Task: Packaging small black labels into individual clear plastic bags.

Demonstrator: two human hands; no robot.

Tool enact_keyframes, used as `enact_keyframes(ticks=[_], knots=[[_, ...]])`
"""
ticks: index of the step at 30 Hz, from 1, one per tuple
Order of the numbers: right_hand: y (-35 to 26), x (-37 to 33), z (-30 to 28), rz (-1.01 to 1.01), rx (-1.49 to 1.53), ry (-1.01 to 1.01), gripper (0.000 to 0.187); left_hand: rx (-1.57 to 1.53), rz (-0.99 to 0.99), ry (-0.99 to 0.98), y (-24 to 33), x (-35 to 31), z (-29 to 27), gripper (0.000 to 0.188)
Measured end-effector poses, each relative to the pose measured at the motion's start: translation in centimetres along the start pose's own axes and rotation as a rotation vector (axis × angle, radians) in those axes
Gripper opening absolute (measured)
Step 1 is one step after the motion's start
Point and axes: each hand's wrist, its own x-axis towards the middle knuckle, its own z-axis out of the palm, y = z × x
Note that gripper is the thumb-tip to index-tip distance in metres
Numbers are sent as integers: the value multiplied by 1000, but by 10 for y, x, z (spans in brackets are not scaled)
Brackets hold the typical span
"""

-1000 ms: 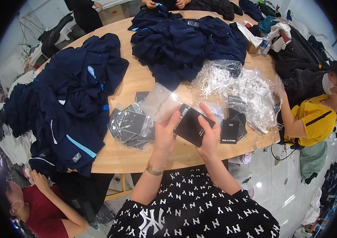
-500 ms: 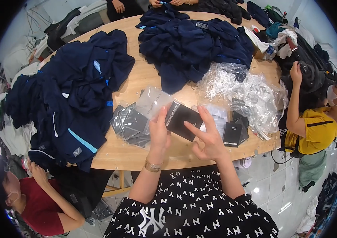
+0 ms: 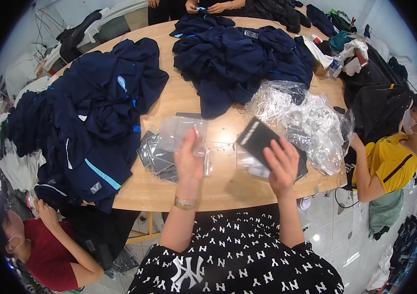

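My left hand (image 3: 190,159) pinches a small clear plastic bag (image 3: 173,131) between thumb and fingers. Below that bag, a heap of black square cards in clear sleeves (image 3: 157,158) lies on the table. To the right, my right hand (image 3: 283,164) grips a black card (image 3: 259,138) with pale lettering along one edge; whether it is one card or a few together, I cannot tell. Beneath this hand are a stack of clear and whitish bags (image 3: 256,170) and, partly hidden by it, more black cards (image 3: 302,168).
Dark navy garments form one pile at the left (image 3: 105,93) and another at the back (image 3: 228,59). A large clear bag of white strings (image 3: 319,132) lies at the right of the wooden table (image 3: 203,191). Other people work at the left, right and far side.
My hands have moved apart. The black card, earlier between both hands, is now in my right hand, further right. My left hand still has the clear bag. The right-hand co-worker's arm has dropped.
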Motion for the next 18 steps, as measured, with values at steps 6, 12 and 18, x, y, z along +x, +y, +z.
enact_keyframes(ticks=[6, 12, 18], knots=[[-30, -7, 17, 961, 1006, 123, 24, 100, 69, -42, -2, -10, 13, 15], [-45, -5, 26, 990, 1172, 90, 35, 117, 6, -70, -5, -25, 21, 16], [-59, 1, 16, 923, 1154, -83, 46, 115, 33, -79, -7, -24, 21, 21]])
